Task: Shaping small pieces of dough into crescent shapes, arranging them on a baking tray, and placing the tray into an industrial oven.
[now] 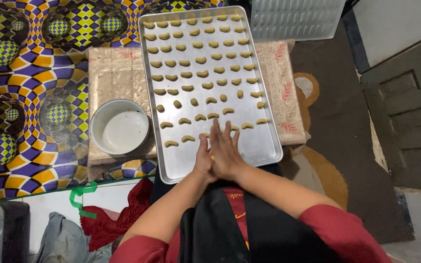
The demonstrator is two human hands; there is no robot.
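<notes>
Palms pressed together over a baking tray

The left hand (203, 160) and right hand (226, 152) press flat around a dough bit (213, 158), over the near edge of the baking tray (264, 148) of crescent cookies (201, 74); a white bowl (119, 127) sits alongside.

Short red sleeves and a black apron

The person wears a red top with short sleeves ending above the elbows, forearms bare; a black apron with a small orange marking covers the chest; both hands (219, 156) are bare, without rings.

Both forearms are reaching forward, the left hand (204, 160) and right hand (226, 151) pressing flat together, palm against palm, fingers extended.
</notes>
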